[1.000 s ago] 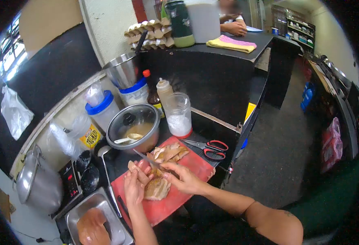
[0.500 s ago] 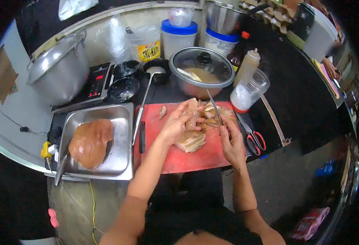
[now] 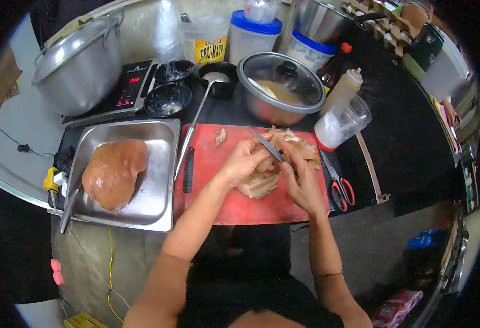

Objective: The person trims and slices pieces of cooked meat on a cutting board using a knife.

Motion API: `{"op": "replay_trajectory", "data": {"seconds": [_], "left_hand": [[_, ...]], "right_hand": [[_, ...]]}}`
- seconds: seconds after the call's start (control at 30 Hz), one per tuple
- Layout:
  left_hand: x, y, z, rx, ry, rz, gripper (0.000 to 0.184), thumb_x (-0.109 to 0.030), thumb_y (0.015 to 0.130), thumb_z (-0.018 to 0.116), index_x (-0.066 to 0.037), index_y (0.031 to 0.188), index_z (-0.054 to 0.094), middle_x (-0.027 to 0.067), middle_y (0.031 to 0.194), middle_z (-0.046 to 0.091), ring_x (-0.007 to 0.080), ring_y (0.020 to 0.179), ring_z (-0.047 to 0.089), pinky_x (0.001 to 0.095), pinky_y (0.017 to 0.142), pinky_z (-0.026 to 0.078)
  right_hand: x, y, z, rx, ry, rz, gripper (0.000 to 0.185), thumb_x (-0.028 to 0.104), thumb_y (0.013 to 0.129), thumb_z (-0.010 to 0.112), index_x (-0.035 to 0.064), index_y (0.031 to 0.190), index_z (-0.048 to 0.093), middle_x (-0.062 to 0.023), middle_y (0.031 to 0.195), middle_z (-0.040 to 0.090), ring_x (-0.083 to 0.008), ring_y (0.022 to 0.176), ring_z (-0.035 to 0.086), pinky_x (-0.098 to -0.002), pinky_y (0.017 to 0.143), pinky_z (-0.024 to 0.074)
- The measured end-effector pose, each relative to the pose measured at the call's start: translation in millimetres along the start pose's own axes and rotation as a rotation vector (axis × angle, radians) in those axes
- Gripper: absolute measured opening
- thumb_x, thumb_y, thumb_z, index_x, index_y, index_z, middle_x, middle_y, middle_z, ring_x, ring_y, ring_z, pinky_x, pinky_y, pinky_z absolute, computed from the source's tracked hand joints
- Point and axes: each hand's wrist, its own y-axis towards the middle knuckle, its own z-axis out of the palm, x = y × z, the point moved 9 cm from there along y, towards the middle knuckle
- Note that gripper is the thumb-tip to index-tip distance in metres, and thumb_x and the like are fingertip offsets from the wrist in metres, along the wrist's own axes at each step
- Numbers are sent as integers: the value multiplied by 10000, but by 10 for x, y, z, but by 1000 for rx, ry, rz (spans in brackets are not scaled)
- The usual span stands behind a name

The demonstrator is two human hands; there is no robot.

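Note:
Over the red cutting board (image 3: 218,205), my left hand (image 3: 243,164) is closed around a piece of pale cooked meat, mostly covered by the fingers. My right hand (image 3: 303,183) grips a small knife (image 3: 267,144), its blade pointing up and left across the meat by my left fingers. Whether the edge is cutting in, I cannot tell. Beneath the hands lies a thick chunk of meat (image 3: 259,186) with a pale fatty side. More meat pieces (image 3: 305,150) are heaped behind my right hand, and a small scrap (image 3: 221,136) sits apart near the board's upper left.
Left of the board is a steel tray (image 3: 161,210) with a large brown meat slab (image 3: 114,172). A ladle (image 3: 196,117) leans between them. Behind stand a lidded pot (image 3: 281,90), black bowls (image 3: 168,99) and a jar (image 3: 344,123). Red-handled scissors (image 3: 341,188) lie at right.
My right hand has brought the knife leftward, from beside my left hand to over the meat in it. The camera view has shifted slightly.

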Motion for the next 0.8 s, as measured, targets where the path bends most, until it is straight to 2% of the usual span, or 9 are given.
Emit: {"op": "replay_trajectory", "data": {"seconds": [0.03,0.13,0.23,0.4,0.5,0.6,0.8], "left_hand": [[24,-10,25,28,-22,-32,446,-104,939,521,-82,1373,426,6,1081,605,84,893,595,271,752,539],[-89,-30,104,14,-38,60,509,-31,911,509,-90,1401,382,18,1125,583,103,919,600,274,779,537],[-84,-22,121,114,-30,101,582,-59,892,586,-71,1419,340,88,1245,540,165,1002,607,310,839,545],[-14,10,88,142,-82,80,581,-31,879,590,-67,1408,353,73,1190,571,173,1000,609,311,831,545],[11,20,44,128,-66,66,563,-9,865,601,-63,1385,391,66,1175,581,161,1000,605,308,840,538],[6,30,39,120,-63,84,543,4,859,604,-60,1367,421,61,1172,586,140,996,600,298,852,529],[-42,28,47,115,-11,113,538,15,860,593,-59,1365,423,59,1205,578,128,1030,583,287,857,524]], "right_hand": [[8,3,-5,-5,-1,-9,416,102,926,476,88,1340,439,-211,1214,568,-389,1102,559,-424,919,430],[23,10,-32,-32,-25,-52,414,103,930,471,88,1343,445,-209,1220,568,-382,1110,559,-416,929,428],[-58,13,-45,-45,-34,-70,417,100,935,468,88,1351,448,-201,1238,565,-352,1136,552,-397,954,415],[-240,13,-5,15,263,74,428,84,940,470,54,1366,437,-148,1325,522,-256,1234,479,-355,1028,350],[-156,6,-15,11,272,12,380,70,946,440,23,1322,477,-143,1336,489,-234,1266,426,-342,1036,332],[-78,12,-37,46,145,-76,447,54,922,494,36,1364,434,-135,1363,488,-251,1274,439,-345,1062,313],[-124,13,-25,19,50,-96,422,-5,880,514,45,1299,492,-163,1287,547,-288,1214,507,-362,1012,373]]}}
